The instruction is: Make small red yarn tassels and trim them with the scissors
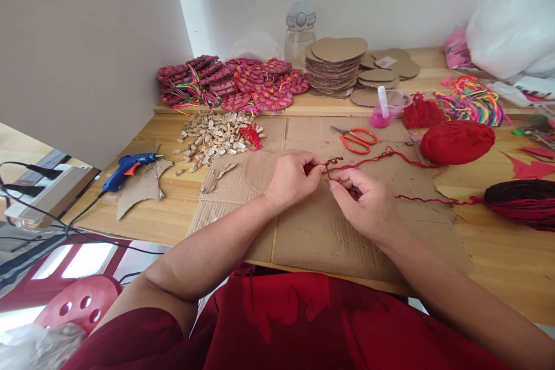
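Observation:
Over the cardboard sheet [312, 237], my left hand [295, 179] is closed, pinching red yarn [368, 160] between thumb and fingers. That strand runs to a red yarn ball [457, 142] on the right. Close beside it, my right hand [362, 199] pinches a thin dark strand of yarn at the fingertips. A curly dark yarn end [335, 160] sticks out just above the left fingertips. From the dark maroon yarn bundle [520, 203], another strand reaches toward my right hand and passes out of sight behind it. Orange-handled scissors [355, 139] lie beyond my hands.
A blue glue gun [130, 170] rests at left, its cord running to a power strip [52, 193]. Behind are peanut shells [217, 136], decorated maroon pieces [260, 84], stacked cardboard shapes [336, 66], a bottle [300, 34] and a pink cup [384, 113]. Colourful cords [472, 104] lie at right.

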A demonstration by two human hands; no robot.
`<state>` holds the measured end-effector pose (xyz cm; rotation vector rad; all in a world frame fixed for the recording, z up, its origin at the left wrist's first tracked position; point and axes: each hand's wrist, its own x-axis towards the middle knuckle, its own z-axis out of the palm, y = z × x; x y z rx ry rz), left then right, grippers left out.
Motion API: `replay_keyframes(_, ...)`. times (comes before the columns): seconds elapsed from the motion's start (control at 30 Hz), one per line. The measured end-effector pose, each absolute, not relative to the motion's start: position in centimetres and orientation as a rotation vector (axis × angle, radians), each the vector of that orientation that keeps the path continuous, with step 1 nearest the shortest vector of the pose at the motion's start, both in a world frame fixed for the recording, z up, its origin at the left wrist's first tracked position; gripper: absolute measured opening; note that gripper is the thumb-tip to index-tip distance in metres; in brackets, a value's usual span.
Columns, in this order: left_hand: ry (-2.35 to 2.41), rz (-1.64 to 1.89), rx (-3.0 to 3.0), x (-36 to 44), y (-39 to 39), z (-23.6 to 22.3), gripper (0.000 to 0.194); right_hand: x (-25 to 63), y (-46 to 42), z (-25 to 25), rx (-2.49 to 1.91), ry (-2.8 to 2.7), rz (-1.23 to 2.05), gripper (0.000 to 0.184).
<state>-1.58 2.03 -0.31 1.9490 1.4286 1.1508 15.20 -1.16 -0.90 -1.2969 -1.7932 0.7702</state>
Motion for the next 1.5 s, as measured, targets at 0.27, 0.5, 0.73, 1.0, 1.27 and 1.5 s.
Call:
replay_keyframes(0.27, 1.134, 0.997, 2.454, -1.8, 1.8, -0.6, 0.019, 16.2, -1.1, -0.5, -1.186, -2.056, 0.368, 0.014)
replay_keyframes(0.5, 0.811, 1.077, 2.411, -1.8, 1.2, 0.1, 0.022, 17.2, 0.9, 0.0, -1.157, -1.646, 0.936, 0.018)
replay_keyframes(0.73, 0.98, 1.348, 2.191, -1.5, 1.1, 0.3, 0.012, 16.3, 1.2, -0.4, -1.077, -1.18, 1.545, 0.039)
replay_keyframes(1.0, 1.376, 1.283, 2.063, -1.5, 1.8, -0.3, 0.009, 15.4, -0.4, -1.3, -1.169, -1.613, 1.195, 0.02)
replay_keyframes(1.27, 0.955, 0.996, 2.509, -1.4, 1.1, -0.3, 0.02, 16.4, -1.1, 0.3, -1.105, -1.9, 0.747, 0.015)
replay_keyframes(1.5, 0.692, 1.29, 2.294, -1.2, 0.6, 0.4, 0.01, 17.2, 1.0, -0.2, -0.964, -1.45, 1.405, 0.028)
